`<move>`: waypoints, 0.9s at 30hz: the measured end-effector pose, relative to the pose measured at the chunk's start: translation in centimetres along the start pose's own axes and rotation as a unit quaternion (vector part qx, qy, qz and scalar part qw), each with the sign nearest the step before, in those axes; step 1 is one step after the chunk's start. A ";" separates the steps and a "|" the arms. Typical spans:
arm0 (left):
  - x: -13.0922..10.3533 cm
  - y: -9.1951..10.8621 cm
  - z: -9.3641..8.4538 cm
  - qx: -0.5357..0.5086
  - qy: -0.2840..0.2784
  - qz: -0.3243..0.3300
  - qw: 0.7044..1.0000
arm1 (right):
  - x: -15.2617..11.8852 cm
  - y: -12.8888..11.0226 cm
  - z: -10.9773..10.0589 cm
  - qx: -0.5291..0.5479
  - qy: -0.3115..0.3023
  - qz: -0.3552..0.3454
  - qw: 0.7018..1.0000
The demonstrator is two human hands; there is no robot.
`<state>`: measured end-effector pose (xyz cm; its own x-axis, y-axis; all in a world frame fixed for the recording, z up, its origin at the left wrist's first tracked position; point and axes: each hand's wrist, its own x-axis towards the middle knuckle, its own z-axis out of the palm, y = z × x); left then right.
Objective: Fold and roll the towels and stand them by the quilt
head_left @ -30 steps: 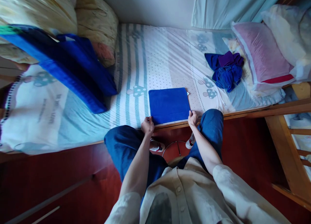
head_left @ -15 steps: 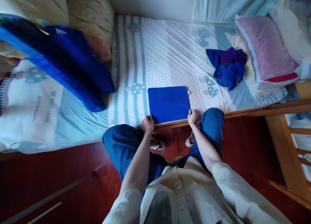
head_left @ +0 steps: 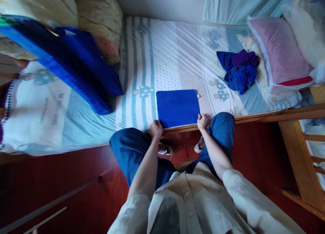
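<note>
A flat blue cloth [head_left: 178,107], rectangular with a small white tag at its right edge, lies on the bed's front edge. My left hand [head_left: 155,129] is closed on its near left corner. At the near right corner, my right hand [head_left: 202,121] pinches the cloth between closed fingers. Crumpled blue and purple cloths [head_left: 241,71] lie farther right on the bed. Long folded blue fabric [head_left: 73,65] leans across the bed at the left.
The patterned bed sheet [head_left: 167,54] covers the bed. A pink pillow [head_left: 281,51] rests at the right, beige bundles [head_left: 99,21] at the back left. A wooden frame [head_left: 299,156] stands at the right; a round metal base is between my feet.
The view has shifted slightly, so the bed and the things on it appear a little farther right. Both hands keep their hold on the blue cloth.
</note>
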<state>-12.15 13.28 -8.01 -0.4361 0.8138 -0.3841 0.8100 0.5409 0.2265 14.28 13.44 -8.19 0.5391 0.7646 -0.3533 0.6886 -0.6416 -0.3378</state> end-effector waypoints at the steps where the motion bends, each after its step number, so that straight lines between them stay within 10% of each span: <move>1: 0.0 0.0 0.0 0.000 0.000 0.001 1.000 | 0.0 0.1 0.0 0.001 0.001 -0.003 1.000; 12: 0.5 1.1 0.0 0.012 -0.030 0.008 0.999 | 1.6 0.0 1.2 -0.031 -0.025 -0.018 0.999; 20: 2.1 -1.4 -2.0 -0.063 -0.026 -0.021 0.997 | 4.6 2.1 -1.8 0.046 -0.020 -0.056 0.997; 27: 1.0 -1.8 -2.6 -0.128 0.035 0.213 0.968 | 1.8 2.4 -3.2 0.060 0.016 -0.232 0.971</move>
<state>-15.08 13.68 -6.46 -0.1158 0.9823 -0.1469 0.8025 0.1797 0.5690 18.45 13.50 -6.85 0.2012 0.9731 -0.1124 0.8010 -0.2295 -0.5530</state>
